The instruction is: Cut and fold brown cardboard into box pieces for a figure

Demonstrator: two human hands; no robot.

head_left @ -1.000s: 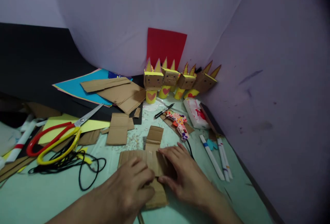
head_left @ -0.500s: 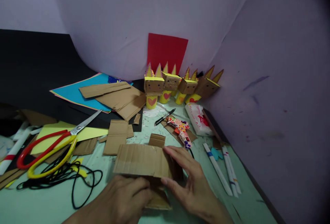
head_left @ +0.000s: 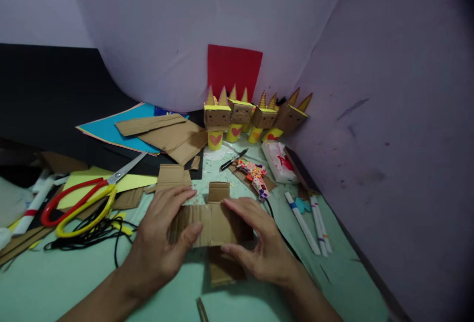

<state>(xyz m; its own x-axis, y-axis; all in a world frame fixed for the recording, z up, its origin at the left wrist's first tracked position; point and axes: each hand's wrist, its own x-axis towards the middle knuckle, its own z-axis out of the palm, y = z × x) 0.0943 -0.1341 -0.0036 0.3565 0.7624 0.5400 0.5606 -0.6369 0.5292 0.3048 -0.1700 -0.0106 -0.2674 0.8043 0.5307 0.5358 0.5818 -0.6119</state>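
Observation:
A creased cardboard piece (head_left: 218, 225) with flaps at its back and front lies between my hands near the table's front. My left hand (head_left: 163, 235) is closed round its left part, thumb on top and fingers along the back edge. Round the right part my right hand (head_left: 259, 240) has its fingers at the back edge and thumb at the front edge. The front flap (head_left: 224, 267) slopes down toward me. Just behind the piece lie a flower-patterned glue gun (head_left: 255, 176) and a black pen (head_left: 234, 159).
Scissors (head_left: 111, 183) with red and yellow handles and black cord (head_left: 89, 233) lie at the left. Box-headed figures (head_left: 217, 119) stand at the back before a red sheet (head_left: 233, 70). Markers (head_left: 301, 223) and a white packet (head_left: 277, 161) are at the right.
My left hand has moved from the front of the cardboard up to its left side and taken hold there. The cardboard now lies flatter, and a small strip shows at the front edge.

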